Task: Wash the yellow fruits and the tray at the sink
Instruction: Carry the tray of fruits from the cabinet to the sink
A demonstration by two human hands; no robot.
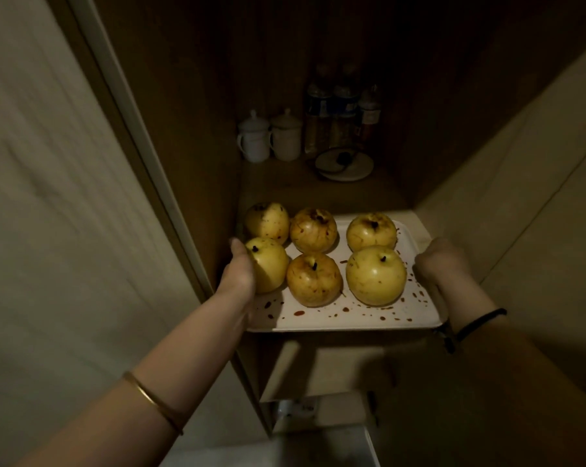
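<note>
Your left grip [239, 274] and right grip [441, 264] each clasp a side edge of the stained tray [352, 318], which bears six fruits [313, 279] at a dark shelf [285, 187], so nothing looks washed yet, and the carry to a sink, none in view, and all the rinsing remain

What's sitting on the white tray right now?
Six yellow fruits in two rows on the tray, with reddish-brown spots across its near part. The surface under the fruits is hidden, and the left hand covers its left edge.
</note>
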